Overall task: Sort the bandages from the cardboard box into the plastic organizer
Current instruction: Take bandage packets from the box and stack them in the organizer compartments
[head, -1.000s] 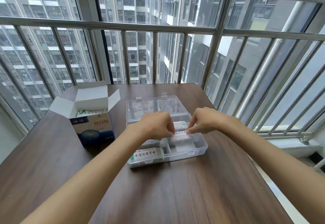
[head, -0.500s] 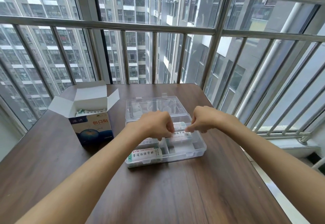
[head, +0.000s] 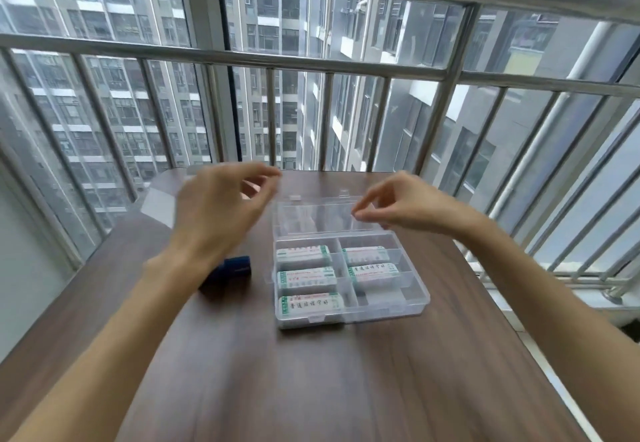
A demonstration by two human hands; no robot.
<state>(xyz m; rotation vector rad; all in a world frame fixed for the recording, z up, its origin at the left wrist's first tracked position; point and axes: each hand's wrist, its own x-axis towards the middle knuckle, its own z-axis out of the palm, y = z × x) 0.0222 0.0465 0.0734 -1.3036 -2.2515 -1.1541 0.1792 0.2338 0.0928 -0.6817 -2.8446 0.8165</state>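
Observation:
The clear plastic organizer point(head: 381, 315) lies open on the wooden table point(head: 311, 389), its lid point(head: 311, 219) flat behind it. Several white bandage packs with green print point(head: 306, 280) fill its compartments, three in the left column and two on the right. My left hand point(head: 221, 213), blurred, hovers above the cardboard box point(head: 237, 266) with loosely curled fingers and holds nothing. Only the box's blue corner and a white flap point(head: 157, 204) show past that hand. My right hand point(head: 398, 209) hangs over the lid, fingertips close together, with nothing in them.
A metal railing point(head: 311, 67) with vertical bars runs along the table's far and right sides, with tall buildings beyond. The table's right edge point(head: 512, 323) drops to a tiled ledge.
Both hands have let go of the pack they were setting into the organizer and have risen. My left hand has swung left over the box. That pack now lies in the right column.

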